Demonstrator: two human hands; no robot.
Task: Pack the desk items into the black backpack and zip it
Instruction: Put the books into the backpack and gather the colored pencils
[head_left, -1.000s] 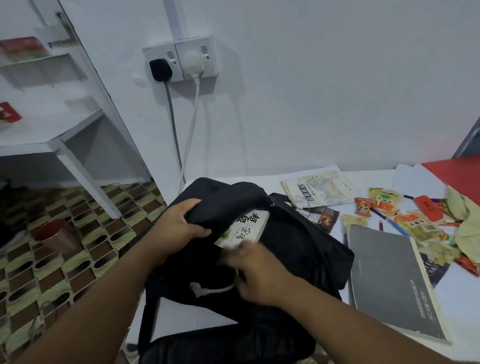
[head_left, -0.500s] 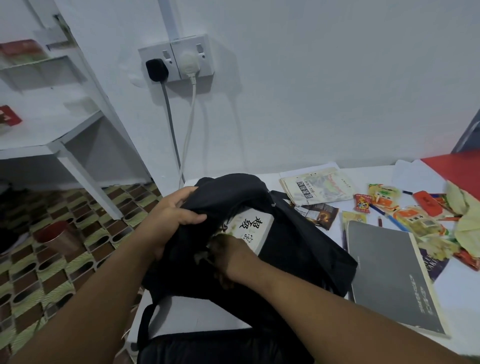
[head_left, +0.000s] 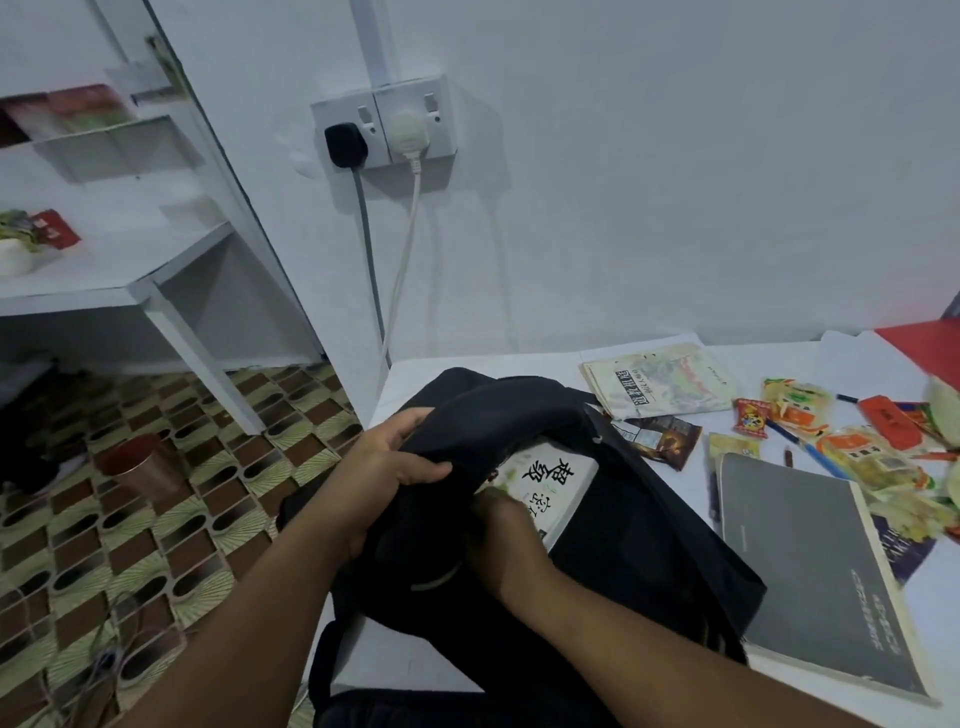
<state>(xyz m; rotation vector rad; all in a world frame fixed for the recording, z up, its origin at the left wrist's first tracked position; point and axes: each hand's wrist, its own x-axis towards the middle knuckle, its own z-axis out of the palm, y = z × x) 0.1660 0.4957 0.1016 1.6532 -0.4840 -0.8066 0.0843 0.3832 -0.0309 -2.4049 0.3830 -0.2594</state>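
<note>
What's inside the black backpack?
A white book with big black characters pokes out of the black backpack. The right hand reaches in beside it, fingers hidden. The left hand holds the flap up. Anything deeper is covered by fabric.

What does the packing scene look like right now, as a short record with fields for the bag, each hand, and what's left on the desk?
bag: black backpack open on the white desk
inside bag: white book partly showing in the opening
left hand: grips the backpack's upper flap, holding it open
right hand: reaches into the opening by the book; fingers hidden
left on desk: grey book, booklet, snack packets, blue pen
zip: not yet closed
</note>
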